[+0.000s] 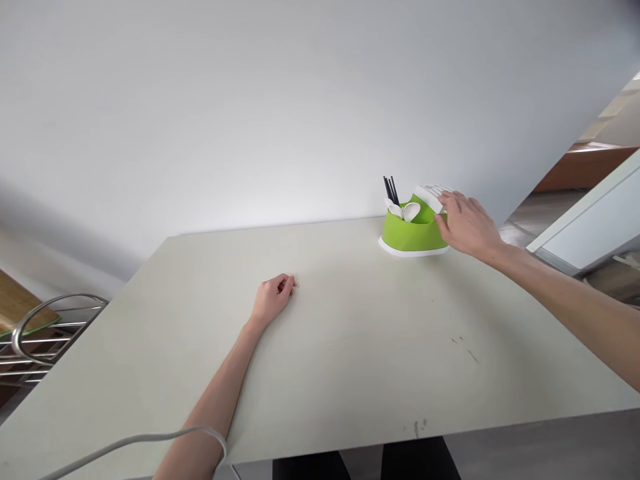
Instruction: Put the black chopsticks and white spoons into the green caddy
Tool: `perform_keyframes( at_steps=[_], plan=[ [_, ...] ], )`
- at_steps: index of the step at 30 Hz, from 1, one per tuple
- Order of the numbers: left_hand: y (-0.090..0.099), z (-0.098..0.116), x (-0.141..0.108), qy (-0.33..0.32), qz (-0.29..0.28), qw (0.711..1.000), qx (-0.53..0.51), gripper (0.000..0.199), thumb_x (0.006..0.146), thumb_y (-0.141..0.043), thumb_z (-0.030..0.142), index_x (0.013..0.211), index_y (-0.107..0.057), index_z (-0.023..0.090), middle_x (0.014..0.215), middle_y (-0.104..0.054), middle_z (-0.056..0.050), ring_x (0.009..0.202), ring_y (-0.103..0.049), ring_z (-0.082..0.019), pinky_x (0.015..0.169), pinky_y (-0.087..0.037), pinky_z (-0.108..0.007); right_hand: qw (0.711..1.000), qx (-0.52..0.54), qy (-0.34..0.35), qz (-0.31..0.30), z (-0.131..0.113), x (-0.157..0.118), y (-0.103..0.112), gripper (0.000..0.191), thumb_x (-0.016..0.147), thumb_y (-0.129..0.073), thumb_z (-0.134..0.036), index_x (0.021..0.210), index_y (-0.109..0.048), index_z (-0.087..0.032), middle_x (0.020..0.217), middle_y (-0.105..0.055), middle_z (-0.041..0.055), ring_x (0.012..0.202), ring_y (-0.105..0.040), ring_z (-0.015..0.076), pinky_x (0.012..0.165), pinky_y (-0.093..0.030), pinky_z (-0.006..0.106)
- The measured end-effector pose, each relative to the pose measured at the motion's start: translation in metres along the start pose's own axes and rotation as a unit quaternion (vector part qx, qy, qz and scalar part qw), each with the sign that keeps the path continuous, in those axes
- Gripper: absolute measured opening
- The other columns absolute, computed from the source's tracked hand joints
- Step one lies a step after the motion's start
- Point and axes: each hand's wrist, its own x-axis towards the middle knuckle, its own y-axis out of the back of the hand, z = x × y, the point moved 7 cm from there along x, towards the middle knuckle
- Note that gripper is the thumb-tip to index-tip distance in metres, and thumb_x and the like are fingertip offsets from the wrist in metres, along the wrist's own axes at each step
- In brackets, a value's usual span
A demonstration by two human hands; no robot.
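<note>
A green holder (415,235) with a white base stands near the table's back edge, right of centre. Black chopsticks (391,191) and white spoons (411,212) stick out of its left side. On its right side, a white slotted piece (429,197) slopes down to the right. My right hand (467,223) has its fingers over this piece's right edge and its thumb below, closed on it. Loosely curled, my left hand (274,295) rests on the table around the middle, with nothing visible in it.
The pale table (340,340) meets a white wall (280,120) at the back. A grey cable (135,439) crosses my left forearm at the lower left. Beyond the left edge is a metal rack (55,333) with a wooden board (20,308). A white panel (595,207) stands at the right.
</note>
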Motion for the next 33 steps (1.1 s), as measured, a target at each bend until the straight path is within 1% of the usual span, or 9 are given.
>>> perform_keyframes(
  at_steps=[5,7,10,13,16,21,25,30,33],
  plan=[
    [0.001,0.000,0.000,-0.002,0.001,1.000,0.003,0.041,0.101,-0.046,0.050,0.081,-0.070,0.023,0.071,-0.068,0.002,0.062,-0.053,-0.014,0.067,-0.041,-0.028,0.999,0.034,0.013,0.040,-0.031,-0.018,0.023,0.054,0.104,-0.041,-0.029,0.151,-0.045,-0.005,0.160,-0.046,0.0264,0.153,-0.038,0.0415,0.121,-0.037,0.061],
    [0.001,0.001,0.000,0.000,0.000,1.000,0.004,0.041,0.101,-0.046,0.051,0.081,-0.069,0.023,0.071,-0.068,0.002,0.062,-0.053,-0.014,0.067,-0.041,-0.028,0.995,0.071,0.026,0.070,-0.055,-0.034,0.036,0.053,0.103,-0.043,-0.028,0.154,-0.043,-0.011,0.160,-0.048,0.0223,0.151,-0.043,0.0374,0.121,-0.040,0.058],
    [0.002,0.001,0.000,0.000,0.002,1.000,0.004,0.041,0.101,-0.046,0.051,0.081,-0.070,0.023,0.071,-0.068,0.002,0.063,-0.054,-0.015,0.067,-0.041,-0.028,0.988,0.133,0.045,0.061,-0.093,-0.064,0.043,0.049,0.103,-0.043,-0.024,0.151,-0.048,-0.022,0.155,-0.054,0.0144,0.144,-0.052,0.0330,0.117,-0.047,0.053],
    [0.002,0.002,-0.001,0.000,0.000,1.000,0.005,0.041,0.101,-0.046,0.051,0.081,-0.070,0.023,0.071,-0.069,0.002,0.063,-0.055,-0.015,0.067,-0.042,-0.028,0.978,0.194,0.079,0.018,-0.124,-0.097,0.033,0.038,0.104,-0.043,-0.022,0.138,-0.058,-0.028,0.143,-0.063,0.0100,0.135,-0.059,0.0292,0.112,-0.051,0.048],
    [0.002,0.002,0.000,-0.003,0.001,1.000,0.005,0.042,0.101,-0.046,0.051,0.082,-0.070,0.023,0.071,-0.069,0.001,0.064,-0.055,-0.015,0.068,-0.042,-0.028,0.962,0.247,0.102,-0.055,-0.143,-0.126,0.007,0.035,0.103,-0.043,-0.022,0.132,-0.061,-0.030,0.142,-0.064,0.0081,0.132,-0.062,0.0268,0.109,-0.053,0.047],
    [0.002,0.001,0.000,-0.004,0.003,1.000,0.009,0.043,0.100,-0.045,0.052,0.080,-0.069,0.023,0.070,-0.068,0.001,0.063,-0.054,-0.016,0.066,-0.041,-0.028,0.953,0.282,0.024,-0.104,-0.142,-0.154,-0.034,0.038,0.105,-0.042,-0.027,0.139,-0.059,-0.031,0.152,-0.060,0.0065,0.138,-0.059,0.0268,0.112,-0.053,0.049],
    [0.004,0.003,-0.001,-0.003,0.001,1.000,0.011,0.043,0.100,-0.044,0.052,0.080,-0.068,0.023,0.070,-0.068,0.001,0.063,-0.055,-0.016,0.065,-0.041,-0.028,0.955,0.281,0.012,-0.093,-0.144,-0.164,-0.045,0.042,0.106,-0.042,-0.031,0.145,-0.058,-0.031,0.158,-0.056,0.0062,0.146,-0.052,0.0293,0.116,-0.049,0.052],
    [0.005,0.004,-0.001,0.000,0.001,1.000,0.017,0.043,0.100,-0.044,0.051,0.079,-0.068,0.023,0.071,-0.068,0.001,0.062,-0.053,-0.016,0.064,-0.040,-0.028,0.958,0.281,0.037,-0.044,-0.143,-0.152,-0.032,0.046,0.102,-0.045,-0.032,0.143,-0.054,-0.050,0.149,-0.064,-0.0024,0.132,-0.065,0.0338,0.104,-0.058,0.060],
    [0.004,0.001,0.000,-0.001,-0.003,1.000,0.019,0.044,0.100,-0.043,0.053,0.079,-0.068,0.024,0.069,-0.067,0.001,0.060,-0.051,-0.016,0.064,-0.041,-0.028,0.974,0.220,0.054,0.032,-0.129,-0.109,-0.003,0.042,0.100,-0.045,-0.024,0.135,-0.062,-0.038,0.132,-0.072,0.0053,0.120,-0.069,0.0334,0.103,-0.055,0.058]
  ],
)
